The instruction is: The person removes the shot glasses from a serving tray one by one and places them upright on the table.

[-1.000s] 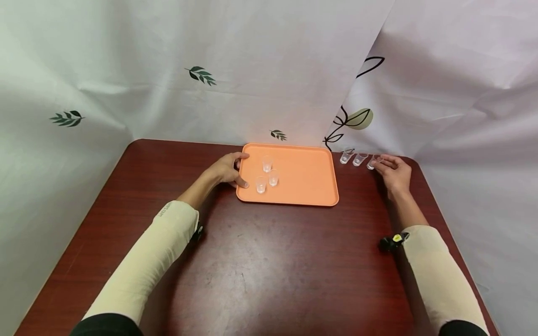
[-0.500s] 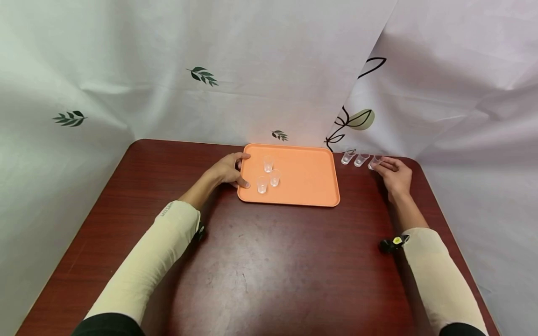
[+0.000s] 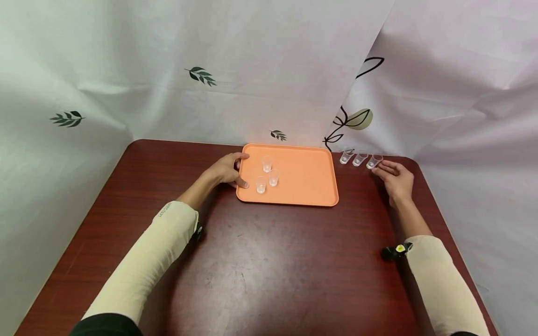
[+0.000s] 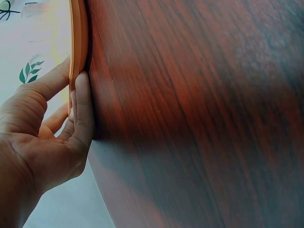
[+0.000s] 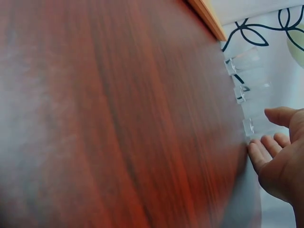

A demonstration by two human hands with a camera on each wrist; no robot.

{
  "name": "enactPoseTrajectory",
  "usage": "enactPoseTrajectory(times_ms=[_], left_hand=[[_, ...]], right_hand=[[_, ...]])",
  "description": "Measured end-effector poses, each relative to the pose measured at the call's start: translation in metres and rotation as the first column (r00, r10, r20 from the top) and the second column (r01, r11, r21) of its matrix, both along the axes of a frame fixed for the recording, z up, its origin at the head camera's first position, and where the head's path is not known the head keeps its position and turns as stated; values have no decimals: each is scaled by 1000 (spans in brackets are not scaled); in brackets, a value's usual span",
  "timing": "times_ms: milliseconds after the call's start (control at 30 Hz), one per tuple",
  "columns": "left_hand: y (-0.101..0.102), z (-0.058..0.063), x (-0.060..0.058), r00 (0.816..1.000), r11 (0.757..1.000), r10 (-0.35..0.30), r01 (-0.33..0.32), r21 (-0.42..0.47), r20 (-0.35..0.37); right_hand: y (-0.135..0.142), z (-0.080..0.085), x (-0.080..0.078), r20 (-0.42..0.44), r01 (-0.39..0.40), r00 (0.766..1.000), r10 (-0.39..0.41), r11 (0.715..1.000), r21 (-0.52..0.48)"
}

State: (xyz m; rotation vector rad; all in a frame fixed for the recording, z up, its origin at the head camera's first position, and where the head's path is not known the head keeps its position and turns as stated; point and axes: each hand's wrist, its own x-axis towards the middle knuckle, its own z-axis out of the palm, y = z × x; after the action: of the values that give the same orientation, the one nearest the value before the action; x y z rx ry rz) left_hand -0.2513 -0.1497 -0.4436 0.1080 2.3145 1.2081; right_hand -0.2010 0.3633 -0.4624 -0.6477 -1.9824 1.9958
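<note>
My left hand (image 3: 227, 169) grips the left edge of an orange tray (image 3: 302, 186). In the left wrist view the thumb lies over the tray's rim (image 4: 78, 38), with the fingers against its outer side. Three small clear plastic cups stand upright on the tray's left half: a back cup (image 3: 266, 164), a right cup (image 3: 273, 178) and a front cup (image 3: 261, 185). My right hand (image 3: 397, 181) is beside the rightmost clear cup (image 3: 374, 161) of a row on the table. In the right wrist view its thumb and fingers (image 5: 259, 154) are spread apart, holding nothing.
Two more clear cups, a middle one (image 3: 359, 159) and a left one (image 3: 346, 156), complete the row between tray and right hand. The dark red wooden table (image 3: 269, 261) meets white patterned cloth (image 3: 235, 102) along its back and sides.
My right hand has let go of the rightmost cup and drawn slightly right, leaving the cup standing in the row. The left hand and tray stay as they were.
</note>
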Motion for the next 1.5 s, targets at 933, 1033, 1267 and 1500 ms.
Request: enactPoseTrajectory(times_ms=[933, 1033, 1267, 1500], left_hand=[[1, 3, 0, 1000, 1000, -1, 1, 9, 1], [1, 3, 1, 1000, 1000, -4, 4, 5, -3], [1, 3, 2, 1000, 1000, -3, 3, 14, -10], [1, 3, 1, 1000, 1000, -2, 2, 13, -1]], right_hand=[[-15, -1, 31, -32, -68, 997, 67, 997, -40], [-19, 0, 34, -28, -83, 996, 82, 996, -27], [-31, 2, 41, -28, -130, 991, 131, 991, 35], [-49, 3, 40, -49, -171, 983, 175, 983, 73]])
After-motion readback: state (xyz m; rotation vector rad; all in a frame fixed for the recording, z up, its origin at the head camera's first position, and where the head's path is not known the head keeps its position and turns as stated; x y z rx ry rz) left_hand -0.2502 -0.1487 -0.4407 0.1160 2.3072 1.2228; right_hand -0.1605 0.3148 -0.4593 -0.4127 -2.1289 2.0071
